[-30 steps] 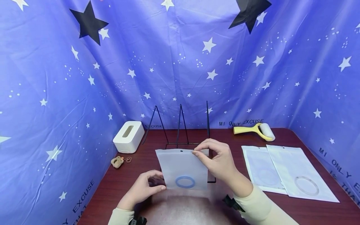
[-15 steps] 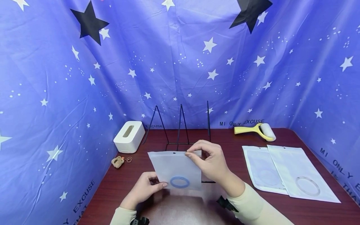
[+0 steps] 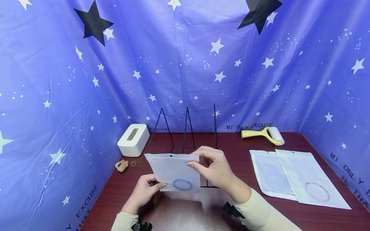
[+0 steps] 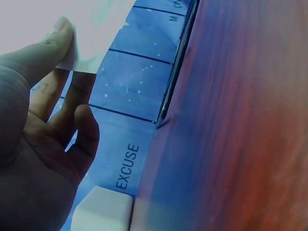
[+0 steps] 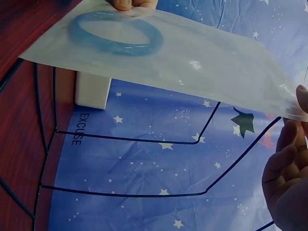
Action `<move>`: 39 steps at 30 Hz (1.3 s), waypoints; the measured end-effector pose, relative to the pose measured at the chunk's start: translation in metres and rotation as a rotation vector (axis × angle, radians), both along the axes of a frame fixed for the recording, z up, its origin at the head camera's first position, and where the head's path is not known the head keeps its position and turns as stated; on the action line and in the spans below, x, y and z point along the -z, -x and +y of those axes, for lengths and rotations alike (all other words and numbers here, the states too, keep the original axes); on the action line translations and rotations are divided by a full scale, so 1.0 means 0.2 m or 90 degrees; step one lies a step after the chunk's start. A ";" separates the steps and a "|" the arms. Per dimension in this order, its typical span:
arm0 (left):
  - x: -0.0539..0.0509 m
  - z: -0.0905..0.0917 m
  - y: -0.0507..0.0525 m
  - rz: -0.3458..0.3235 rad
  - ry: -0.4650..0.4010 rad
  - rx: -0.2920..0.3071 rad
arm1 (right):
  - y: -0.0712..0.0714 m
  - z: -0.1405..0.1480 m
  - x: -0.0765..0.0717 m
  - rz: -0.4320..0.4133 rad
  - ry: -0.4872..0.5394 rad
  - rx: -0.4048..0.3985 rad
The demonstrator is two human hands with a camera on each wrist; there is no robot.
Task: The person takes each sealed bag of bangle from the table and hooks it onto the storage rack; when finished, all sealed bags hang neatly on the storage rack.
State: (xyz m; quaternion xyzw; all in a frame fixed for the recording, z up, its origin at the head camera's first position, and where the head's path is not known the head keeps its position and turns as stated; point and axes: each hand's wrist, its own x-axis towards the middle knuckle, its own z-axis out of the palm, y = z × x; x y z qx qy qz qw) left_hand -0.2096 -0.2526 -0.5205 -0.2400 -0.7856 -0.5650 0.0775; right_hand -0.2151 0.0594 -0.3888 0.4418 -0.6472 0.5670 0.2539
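In the head view, a flat, translucent white plastic bag is held up above the dark red-brown wooden desk, and a blue ring is seen near its bottom edge, seemingly inside. The bag's lower left is pinched by the left hand and its upper right corner by the right hand. The bag looks light and limp, probably somewhat slick; the ring is likely stiff, perhaps breakable. A hold at 2 opposite corners seems suitable, as the sheet is spread and the ring is not squeezed. The space just behind is taken up by the upright loops of a black wire rack. At the right, 2 overlapping flat white bags are laid out, with a yellow-handled white roller behind. At the left, a white slotted box and a small brown trinket are placed.

In the left wrist view, the bag's corner is gripped between thumb and fingers, with the lower fingers loosely bent beneath.

In the right wrist view, the bag is stretched between both hands and slightly bowed. Thin rack bars are seen past it; whether they are touched cannot be told.
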 end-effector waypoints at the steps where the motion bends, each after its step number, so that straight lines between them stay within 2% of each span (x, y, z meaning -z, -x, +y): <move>1: 0.00 -0.01 0.00 0.000 0.000 -0.003 | 0.00 0.00 0.01 -0.004 -0.006 -0.002; 12: 0.01 -0.06 0.00 -0.001 -0.005 -0.029 | 0.04 -0.01 0.06 -0.035 -0.051 0.055; 19: 0.02 -0.10 0.01 0.005 -0.005 -0.055 | 0.04 -0.04 0.06 -0.052 -0.041 0.051; 23: 0.01 -0.11 0.01 0.001 -0.011 -0.077 | 0.05 -0.07 0.06 -0.062 -0.042 0.046; 28: 0.00 -0.13 0.01 -0.001 0.005 -0.126 | 0.06 -0.11 0.06 -0.054 -0.034 0.044; 30: -0.01 -0.13 0.01 0.003 0.016 -0.145 | 0.06 -0.12 0.06 -0.047 -0.030 0.047; 33: -0.06 -0.12 -0.02 0.014 0.019 -0.162 | 0.07 -0.14 0.07 -0.040 -0.020 0.052; 37: -0.11 -0.12 -0.04 0.026 0.002 -0.166 | 0.07 -0.16 0.08 -0.040 -0.012 0.056; 39: -0.12 -0.14 -0.04 0.029 -0.004 -0.165 | 0.08 -0.16 0.08 -0.043 -0.010 0.059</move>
